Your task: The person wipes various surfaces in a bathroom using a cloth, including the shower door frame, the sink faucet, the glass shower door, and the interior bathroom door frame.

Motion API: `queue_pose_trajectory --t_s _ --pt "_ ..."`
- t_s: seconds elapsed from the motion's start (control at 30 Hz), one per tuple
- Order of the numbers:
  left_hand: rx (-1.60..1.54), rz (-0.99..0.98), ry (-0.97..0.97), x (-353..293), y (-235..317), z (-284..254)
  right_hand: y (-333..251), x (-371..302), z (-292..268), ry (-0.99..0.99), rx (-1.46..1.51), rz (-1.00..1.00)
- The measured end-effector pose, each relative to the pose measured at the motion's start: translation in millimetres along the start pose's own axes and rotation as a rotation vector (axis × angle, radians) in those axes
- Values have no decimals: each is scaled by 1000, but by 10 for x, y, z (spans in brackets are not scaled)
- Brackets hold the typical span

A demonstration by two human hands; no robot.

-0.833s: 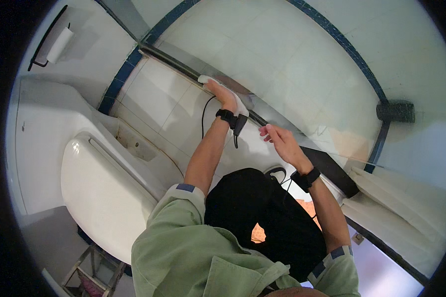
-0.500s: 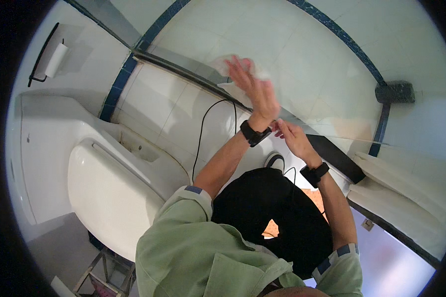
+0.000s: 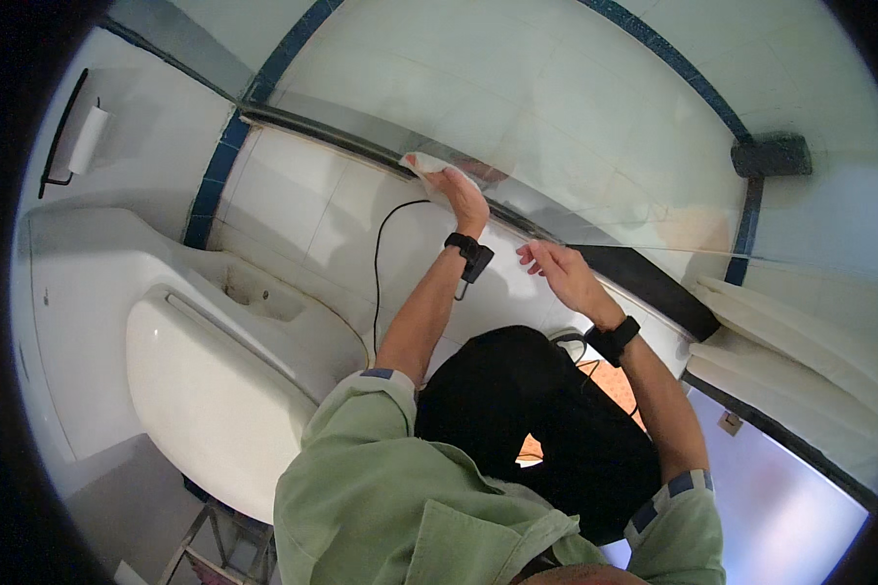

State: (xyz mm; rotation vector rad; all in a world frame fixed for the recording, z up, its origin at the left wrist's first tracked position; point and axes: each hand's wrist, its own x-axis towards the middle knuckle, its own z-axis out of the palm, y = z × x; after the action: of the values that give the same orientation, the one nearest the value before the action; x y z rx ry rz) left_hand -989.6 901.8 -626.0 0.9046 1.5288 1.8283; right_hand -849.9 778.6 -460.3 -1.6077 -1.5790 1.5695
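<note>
My left hand (image 3: 465,203) presses a white cloth (image 3: 418,162) against the clear glass panel (image 3: 566,127), close to its dark lower rail (image 3: 346,143). The cloth lies between the palm and the glass, and part of it is hidden by the hand. A faint reflection of the hand shows in the pane. My right hand (image 3: 571,283) hovers short of the rail with its fingers loosely bent and nothing in them. A black band sits on each wrist.
A white toilet (image 3: 219,390) with its lid down stands at left, below a paper roll (image 3: 89,139). A black cable (image 3: 378,263) runs over the tiled floor. White curtain fabric (image 3: 790,336) hangs at right beside a dark panel (image 3: 644,288). A stool (image 3: 210,546) is at lower left.
My left hand has moved down the glass and slightly left with the cloth, closer to the rail. My right hand has drawn slightly lower, and the two hands are farther apart.
</note>
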Motion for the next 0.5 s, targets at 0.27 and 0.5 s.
queue_pose_trajectory --t_s 0.27,0.5 --pt "-533 -709 188 17 -228 -38 286 -128 55 25 10 120" --pt "151 489 -318 -608 1163 235 142 -251 -96 72 -90 221"
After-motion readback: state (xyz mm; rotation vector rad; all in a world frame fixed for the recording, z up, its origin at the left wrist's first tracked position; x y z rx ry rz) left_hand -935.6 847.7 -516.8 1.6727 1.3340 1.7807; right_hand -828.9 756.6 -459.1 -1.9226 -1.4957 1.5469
